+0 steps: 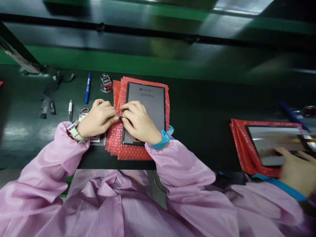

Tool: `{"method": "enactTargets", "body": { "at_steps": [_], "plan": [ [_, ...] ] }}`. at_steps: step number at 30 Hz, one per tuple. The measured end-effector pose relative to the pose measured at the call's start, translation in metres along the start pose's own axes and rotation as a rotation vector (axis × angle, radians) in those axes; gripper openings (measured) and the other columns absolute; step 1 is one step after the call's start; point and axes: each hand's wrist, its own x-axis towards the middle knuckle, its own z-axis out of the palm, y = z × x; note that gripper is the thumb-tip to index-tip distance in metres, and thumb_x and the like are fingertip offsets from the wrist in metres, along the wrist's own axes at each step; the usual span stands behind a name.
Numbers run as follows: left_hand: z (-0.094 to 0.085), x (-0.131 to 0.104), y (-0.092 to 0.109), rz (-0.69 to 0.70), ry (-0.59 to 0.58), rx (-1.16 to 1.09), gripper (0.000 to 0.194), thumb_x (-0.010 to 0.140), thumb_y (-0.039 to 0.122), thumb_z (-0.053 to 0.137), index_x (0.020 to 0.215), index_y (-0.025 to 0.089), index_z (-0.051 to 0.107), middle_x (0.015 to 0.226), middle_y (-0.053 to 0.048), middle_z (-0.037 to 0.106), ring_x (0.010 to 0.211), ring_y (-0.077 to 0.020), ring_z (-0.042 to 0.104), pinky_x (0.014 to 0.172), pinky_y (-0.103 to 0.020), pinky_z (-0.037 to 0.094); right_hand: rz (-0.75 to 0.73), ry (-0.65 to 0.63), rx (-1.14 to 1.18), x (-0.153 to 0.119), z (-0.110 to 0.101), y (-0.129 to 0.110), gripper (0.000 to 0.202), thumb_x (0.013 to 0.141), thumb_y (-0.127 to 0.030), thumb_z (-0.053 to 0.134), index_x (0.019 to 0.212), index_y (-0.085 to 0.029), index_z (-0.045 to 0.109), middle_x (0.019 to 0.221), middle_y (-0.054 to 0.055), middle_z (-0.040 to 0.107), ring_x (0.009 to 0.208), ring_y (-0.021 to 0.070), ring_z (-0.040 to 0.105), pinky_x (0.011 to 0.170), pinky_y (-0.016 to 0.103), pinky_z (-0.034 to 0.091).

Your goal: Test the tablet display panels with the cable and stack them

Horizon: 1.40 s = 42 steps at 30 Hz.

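Observation:
Fingertips of my left hand [100, 117] and my right hand [140, 121] meet, pinching a small black connector [120, 118] between them. Its finer details are too small to make out. Below my right hand lies a flat grey display panel [155, 108] with a black rim and small printed text at its top. Red bubble-wrap sleeves [115, 141] are stacked beneath the panel. Under my left wrist, a card with a barcode label [97, 140] is partly hidden. My left wrist wears a watch; a blue band circles my right wrist.
To the left lie black flat cables with connectors [51, 87], a white pen [70, 110] and a blue marker [87, 88]. A metal tally counter [106, 82] sits behind my left hand. At right, a co-worker's blurred hand [298, 171] is over another panel [274, 141] on red bubble wrap.

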Motion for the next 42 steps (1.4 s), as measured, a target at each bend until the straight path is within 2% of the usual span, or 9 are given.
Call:
{"method": "enactTargets", "body": {
  "at_steps": [11, 23, 26, 30, 35, 38, 40, 42],
  "plan": [
    [-0.002, -0.001, 0.0, -0.035, -0.001, -0.072, 0.029, 0.099, 0.033, 0.042, 0.08, 0.017, 0.057, 0.079, -0.003, 0.06, 0.084, -0.0197, 0.052, 0.098, -0.042, 0.031, -0.015, 0.021, 0.181, 0.003, 0.005, 0.007, 0.022, 0.101, -0.023, 0.044, 0.086, -0.02, 0.06, 0.117, 0.009, 0.066, 0.114, 0.0243, 0.049, 0.105, 0.044, 0.042],
    [0.0, -0.002, -0.005, -0.007, 0.007, -0.069, 0.033, 0.1, 0.039, 0.047, 0.08, 0.017, 0.062, 0.076, -0.002, 0.061, 0.084, -0.0193, 0.053, 0.1, -0.041, 0.031, 0.013, -0.01, 0.169, 0.003, 0.003, 0.005, 0.024, 0.102, -0.023, 0.046, 0.086, -0.019, 0.064, 0.121, 0.009, 0.065, 0.117, 0.0242, 0.048, 0.107, 0.045, 0.041],
    [-0.001, -0.003, -0.007, 0.009, 0.021, -0.08, 0.034, 0.101, 0.039, 0.048, 0.082, 0.017, 0.066, 0.082, -0.003, 0.065, 0.089, -0.0195, 0.056, 0.1, -0.041, 0.03, -0.003, 0.005, 0.151, 0.003, 0.003, 0.005, 0.023, 0.102, -0.023, 0.047, 0.089, -0.018, 0.066, 0.121, 0.01, 0.066, 0.116, 0.0247, 0.049, 0.107, 0.046, 0.042],
    [-0.001, -0.007, -0.011, 0.035, 0.078, -0.113, 0.033, 0.102, 0.041, 0.049, 0.09, 0.019, 0.071, 0.094, -0.005, 0.07, 0.095, -0.0202, 0.058, 0.099, -0.04, 0.033, -0.036, 0.036, 0.121, 0.003, 0.007, 0.004, 0.021, 0.101, -0.024, 0.049, 0.094, -0.018, 0.068, 0.12, 0.01, 0.067, 0.117, 0.0241, 0.051, 0.109, 0.046, 0.043],
    [0.014, -0.011, -0.018, 0.047, 0.193, -0.098, 0.026, 0.1, 0.034, 0.051, 0.085, 0.019, 0.065, 0.089, -0.003, 0.068, 0.094, -0.0192, 0.057, 0.101, -0.04, 0.036, -0.044, 0.038, 0.005, 0.008, 0.011, 0.003, 0.022, 0.102, -0.028, 0.05, 0.098, -0.021, 0.072, 0.123, 0.009, 0.067, 0.121, 0.0247, 0.054, 0.109, 0.048, 0.047],
    [0.022, -0.011, -0.019, 0.032, 0.254, -0.066, 0.025, 0.099, 0.033, 0.05, 0.082, 0.019, 0.062, 0.086, -0.002, 0.067, 0.092, -0.0187, 0.058, 0.104, -0.041, 0.037, -0.056, 0.161, -0.103, 0.003, -0.007, -0.02, 0.03, 0.102, -0.032, 0.049, 0.124, -0.021, 0.066, 0.133, 0.012, 0.064, 0.128, 0.0271, 0.054, 0.11, 0.05, 0.048],
    [0.024, -0.013, -0.017, 0.029, 0.288, -0.056, 0.024, 0.101, 0.034, 0.049, 0.089, 0.02, 0.065, 0.092, -0.003, 0.069, 0.097, -0.0195, 0.059, 0.11, -0.045, 0.035, -0.099, 0.348, -0.143, -0.01, -0.03, -0.049, 0.044, 0.102, -0.033, 0.049, 0.145, -0.021, 0.05, 0.142, 0.013, 0.058, 0.134, 0.0268, 0.052, 0.11, 0.049, 0.049],
    [0.022, -0.017, -0.014, 0.007, 0.342, -0.06, 0.024, 0.102, 0.037, 0.05, 0.106, 0.021, 0.068, 0.109, -0.006, 0.069, 0.108, -0.0217, 0.059, 0.113, -0.047, 0.034, -0.169, 0.562, -0.152, -0.031, -0.055, -0.076, 0.055, 0.101, -0.026, 0.049, 0.155, -0.026, 0.037, 0.146, 0.011, 0.054, 0.137, 0.0247, 0.05, 0.111, 0.046, 0.05]
  ]
}}
